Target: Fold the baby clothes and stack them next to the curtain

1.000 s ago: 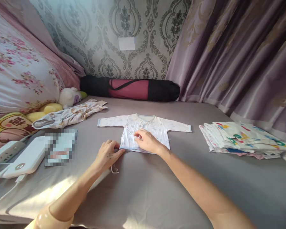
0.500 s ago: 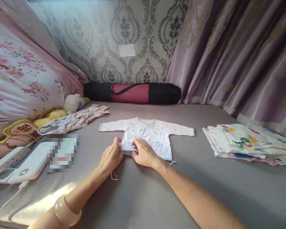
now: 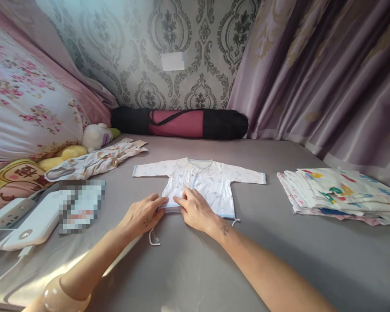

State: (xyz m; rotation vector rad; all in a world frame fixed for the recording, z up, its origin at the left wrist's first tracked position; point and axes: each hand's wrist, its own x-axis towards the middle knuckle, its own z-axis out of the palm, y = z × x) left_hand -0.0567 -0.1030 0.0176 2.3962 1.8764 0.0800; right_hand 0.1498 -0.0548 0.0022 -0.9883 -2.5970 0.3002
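A small white baby shirt [image 3: 211, 188] with pale blue trim lies spread on the grey sheet, its sleeves stretched out to both sides. My left hand [image 3: 146, 213] pinches the lower left corner of its hem between thumb and fingers. A little to the right, my right hand [image 3: 195, 208] has its fingers closed on the same hem, the thumb tucked beneath. White tie strings hang beside my left hand and at the shirt's lower right corner.
Folded printed cloths [image 3: 344, 195] are stacked at the right. On the left lie a crumpled garment [image 3: 97, 160], a white power bank [image 3: 39, 221], a power strip [image 3: 6, 214] and plush toys [image 3: 95, 136]. A black and maroon long bag [image 3: 178, 123] rests against the wall.
My left hand has lowered and turned flatter at the hem corner, its forearm shifting left. My right hand stays nearly in place on the hem. The view has tilted slightly.
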